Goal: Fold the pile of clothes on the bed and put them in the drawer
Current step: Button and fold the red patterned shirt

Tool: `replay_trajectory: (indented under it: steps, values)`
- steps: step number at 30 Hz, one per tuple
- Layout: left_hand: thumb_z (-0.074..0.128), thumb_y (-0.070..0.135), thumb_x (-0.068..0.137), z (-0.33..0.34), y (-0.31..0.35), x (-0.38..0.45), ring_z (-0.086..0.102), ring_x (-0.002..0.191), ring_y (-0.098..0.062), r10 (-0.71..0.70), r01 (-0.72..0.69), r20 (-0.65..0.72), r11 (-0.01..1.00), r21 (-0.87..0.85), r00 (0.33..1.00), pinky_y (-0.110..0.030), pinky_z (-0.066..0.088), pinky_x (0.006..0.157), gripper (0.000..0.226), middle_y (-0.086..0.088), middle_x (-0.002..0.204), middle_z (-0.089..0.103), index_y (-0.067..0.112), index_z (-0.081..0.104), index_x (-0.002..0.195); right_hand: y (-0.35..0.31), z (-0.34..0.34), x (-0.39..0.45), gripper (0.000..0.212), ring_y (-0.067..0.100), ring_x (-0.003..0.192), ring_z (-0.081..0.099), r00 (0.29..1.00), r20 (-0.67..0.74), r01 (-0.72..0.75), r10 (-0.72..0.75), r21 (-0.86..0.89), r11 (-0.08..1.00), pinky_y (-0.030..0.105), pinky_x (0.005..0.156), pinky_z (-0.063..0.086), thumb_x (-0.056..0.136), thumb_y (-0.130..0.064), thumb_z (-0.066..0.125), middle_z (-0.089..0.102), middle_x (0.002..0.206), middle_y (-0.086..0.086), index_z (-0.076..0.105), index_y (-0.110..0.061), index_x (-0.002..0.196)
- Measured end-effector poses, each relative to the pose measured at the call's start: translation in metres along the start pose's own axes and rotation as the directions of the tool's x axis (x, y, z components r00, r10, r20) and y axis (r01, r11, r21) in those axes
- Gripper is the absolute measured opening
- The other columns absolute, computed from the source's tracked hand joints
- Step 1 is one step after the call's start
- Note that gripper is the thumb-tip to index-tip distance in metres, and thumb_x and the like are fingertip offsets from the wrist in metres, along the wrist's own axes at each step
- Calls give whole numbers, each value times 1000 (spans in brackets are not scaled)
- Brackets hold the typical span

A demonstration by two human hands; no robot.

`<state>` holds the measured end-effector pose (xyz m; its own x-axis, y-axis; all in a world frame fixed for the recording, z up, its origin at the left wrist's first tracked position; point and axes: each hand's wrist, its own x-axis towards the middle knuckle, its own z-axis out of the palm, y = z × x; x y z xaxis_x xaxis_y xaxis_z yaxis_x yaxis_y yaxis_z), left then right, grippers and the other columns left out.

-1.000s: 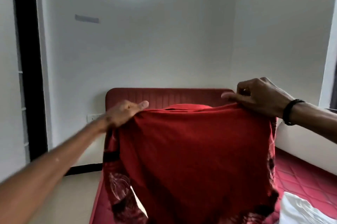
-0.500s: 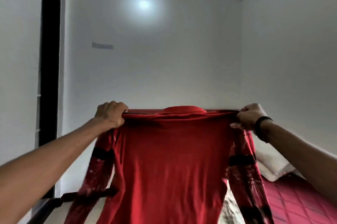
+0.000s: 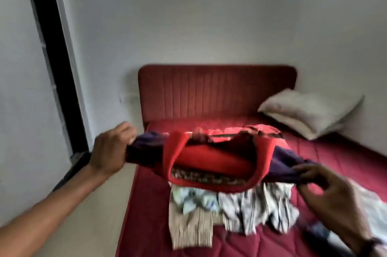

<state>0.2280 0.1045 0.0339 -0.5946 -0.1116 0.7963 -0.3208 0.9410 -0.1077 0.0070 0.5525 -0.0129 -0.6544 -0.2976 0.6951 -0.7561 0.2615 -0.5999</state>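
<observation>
Head view, frame centre: left hand (image 3: pixel 111 152) and right hand (image 3: pixel 326 192), fingers curled, grip the red shirt (image 3: pixel 209 162) by its ends above the bed (image 3: pixel 345 164). Unfolded clothes (image 3: pixel 230 210) remain below; drawer unseen; task judged early.

Red shirt (image 3: pixel 209 160), blurred, stretched level above bed (image 3: pixel 345 158), dark ends gripped left and right. Pile of clothes (image 3: pixel 230 206), striped and pale garments, crumpled, unfolded, on bed directly beneath shirt, well short of headboard.
</observation>
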Motion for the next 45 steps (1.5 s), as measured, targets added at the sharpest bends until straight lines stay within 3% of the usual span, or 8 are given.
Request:
replay_trajectory:
  steps: [8,15,18,22,27,34,39,45]
  values:
    - [74,20,85,78,48,-222,58,117,-22,-171,331,872,943,11,458,-33,45,102,22,0,118,56,35,67,100,67,82,-180,21,28,91,69,610,607,-211,509,-494,843,33,78,50,77,-5,69,72,94,4,63,-25,81]
    - [73,83,54,83,168,-280,55,117,-17,-229,560,936,828,42,268,-45,49,90,100,7,130,41,54,33,141,35,137,-218,65,2,103,53,628,747,-13,219,-272,962,22,87,51,68,-78,71,55,109,-18,62,-38,119]
    - [77,49,82,93,173,-280,55,124,-28,-275,552,844,833,-31,461,-39,47,98,72,-4,128,43,39,44,145,37,149,-219,47,22,113,51,625,733,50,268,-379,924,36,93,50,85,-47,73,54,118,-6,61,-27,126]
    - [69,19,96,92,162,-262,70,90,-15,-502,738,568,591,-325,652,-37,55,84,14,5,95,69,20,71,110,37,146,-207,21,35,89,61,886,349,-207,307,-295,933,41,82,48,78,9,75,62,93,8,68,-7,91]
    - [75,36,93,73,159,-230,72,91,-16,-789,819,529,-58,-570,313,-35,59,86,10,-2,96,76,28,73,99,9,126,-185,39,15,95,65,906,92,-416,414,6,909,37,85,52,89,5,65,67,100,-13,63,-26,112]
    - [74,18,72,15,179,-231,65,75,-2,-380,751,742,614,-243,552,-18,49,69,44,18,84,68,39,61,109,-24,94,-181,61,23,109,67,664,640,-26,387,-498,867,40,84,55,81,-53,76,71,114,-8,50,-37,134]
    - [72,62,75,4,189,-248,59,117,-16,-62,433,987,901,-9,150,-35,48,97,57,12,117,61,38,56,124,-32,93,-195,85,24,125,54,24,854,243,520,-510,825,38,100,46,67,-85,66,59,131,-1,52,-28,130]
    - [75,45,88,66,224,-221,62,111,-20,-151,605,816,748,-275,558,-37,48,102,45,3,116,66,24,68,128,-11,161,-174,18,37,97,67,550,706,-253,446,-368,895,43,86,51,97,-23,63,74,94,15,76,-10,92]
